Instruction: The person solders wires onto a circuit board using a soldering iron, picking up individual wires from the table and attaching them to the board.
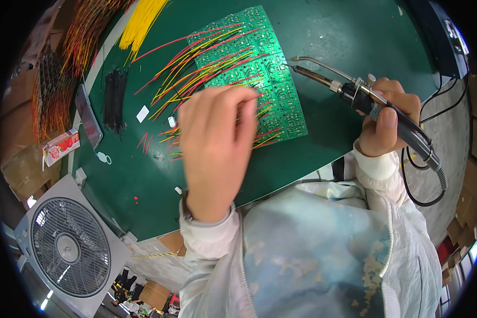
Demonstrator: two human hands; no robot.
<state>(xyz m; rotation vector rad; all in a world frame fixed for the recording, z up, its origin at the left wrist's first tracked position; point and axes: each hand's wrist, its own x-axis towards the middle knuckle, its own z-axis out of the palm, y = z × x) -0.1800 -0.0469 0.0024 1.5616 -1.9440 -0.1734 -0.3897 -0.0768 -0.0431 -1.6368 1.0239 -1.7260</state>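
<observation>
My right hand [385, 119] grips a soldering iron [408, 124] with a thin metal feed tube [323, 65] along its top. Its tip points left, by the right edge of a green circuit board panel [286, 95]. Red, yellow and black wires [217, 53] run in rows from the panel out to the left. Over the panel's lower left part is my left hand [214, 132], slightly blurred, its fingers curled closed among the wires. Its fingertips are mostly hidden, so what they hold cannot be made out.
On the green table [334, 32] lie a black wire bundle [114, 100], yellow wires [142, 24], a phone [89, 116] and red wire scraps [144, 142]. A box fan [69, 249] stands at lower left. A dark blue device [442, 40] sits at upper right, with black cables [444, 100] nearby.
</observation>
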